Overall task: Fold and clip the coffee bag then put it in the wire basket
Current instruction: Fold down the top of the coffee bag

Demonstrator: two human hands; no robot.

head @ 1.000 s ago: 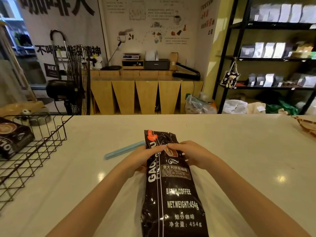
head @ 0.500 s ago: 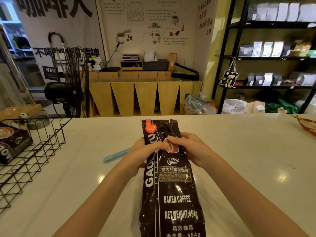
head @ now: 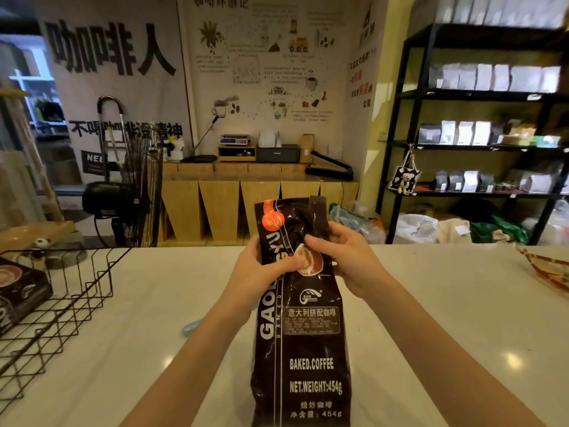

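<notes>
The left hand (head: pixel 258 272) is closed around the left edge of the coffee bag (head: pixel 300 328), with the thumb pressed across the printed front near the upper part. The right hand (head: pixel 345 260) is closed on the bag's right edge at about the same height, its fingers curled over the crumpled neck. The bag is held upright between the two hands, just above the white counter (head: pixel 431 303), with the loose top standing free above the fingers. The top is creased and pinched but no clean fold can be seen, so the folding is judged to be only just begun; no clip is seen on the bag, and the move to the basket has not been made. A pale blue strip, taken to be the clip (head: pixel 189 326), lies on the counter just to the left of the bag, mostly hidden behind the left forearm. The wire basket (head: pixel 70 306) stands well to the left of the bag, on the same counter. One bag is in hand and one clip is counted; one basket is counted, and one dark packet (head: pixel 21 291) already lies inside it. At the far right of the bag, at the counter's edge, part of one amber dish (head: pixel 551 269) is seen.
</notes>
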